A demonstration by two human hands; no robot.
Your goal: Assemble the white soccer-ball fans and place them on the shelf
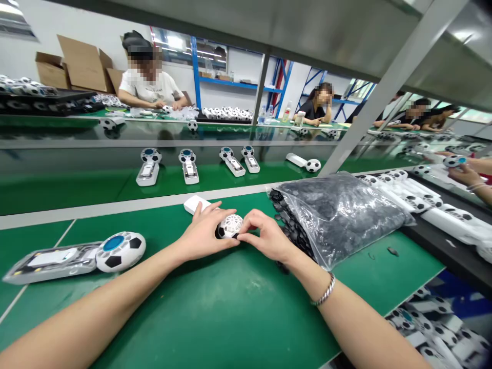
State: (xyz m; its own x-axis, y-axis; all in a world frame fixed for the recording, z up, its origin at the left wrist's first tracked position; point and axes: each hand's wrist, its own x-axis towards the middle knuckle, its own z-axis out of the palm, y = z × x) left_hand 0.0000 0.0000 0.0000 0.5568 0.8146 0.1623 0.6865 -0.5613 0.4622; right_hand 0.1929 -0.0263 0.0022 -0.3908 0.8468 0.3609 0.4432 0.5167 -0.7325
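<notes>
My left hand (207,228) is wrapped round a white handheld device whose round head (232,225) is patterned like a football, with a lattice grille facing up. Its white handle (197,205) sticks out beyond my fingers. My right hand (267,237) pinches at the right edge of that head, thumb and forefinger together; what lies between them is too small to make out. Just right of this hand, small black plastic pieces (294,230) spill from a clear plastic bag (346,218). Another football-headed device (121,251) lies at the left, its handle's inside exposed.
Beyond the bench edge, several devices (189,166) lie on a green conveyor belt (96,174). Finished-looking white devices (413,192) crowd a black tray at right. A slanted metal post (369,107) rises behind the bag. Co-workers sit opposite; another person's hand (467,177) holds a device at right.
</notes>
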